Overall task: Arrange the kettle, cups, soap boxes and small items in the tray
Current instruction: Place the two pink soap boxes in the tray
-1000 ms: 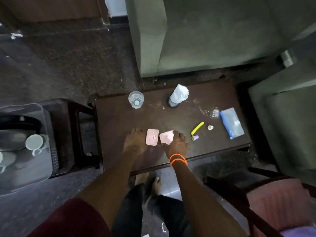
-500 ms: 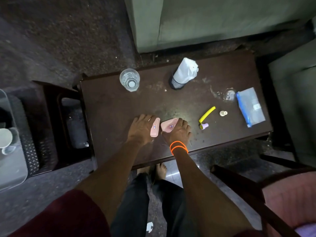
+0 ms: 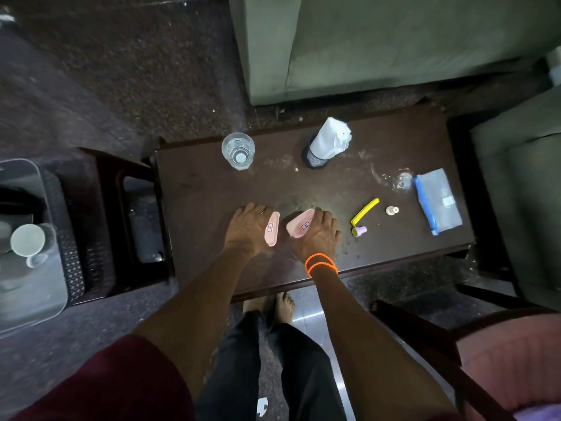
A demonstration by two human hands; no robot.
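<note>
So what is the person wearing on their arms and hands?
Both forearms are bare. The right hand has two bright orange beaded bands around its wrist. The left hand wears a thin ring on one finger. A dark red sleeve covers the left upper arm.

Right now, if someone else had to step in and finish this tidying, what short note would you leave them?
Left hand: gripping one pink soap box, tilted on edge.
Right hand: gripping the other pink soap box, also tilted.
On the table: glass, wrapped cup, yellow razor, small lilac cap, small white bottle, blue-edged pouch.
Clear tray sits on the stool at far left, a white cup already inside.
Left: move both soap boxes, then everything else, to the tray.
</note>
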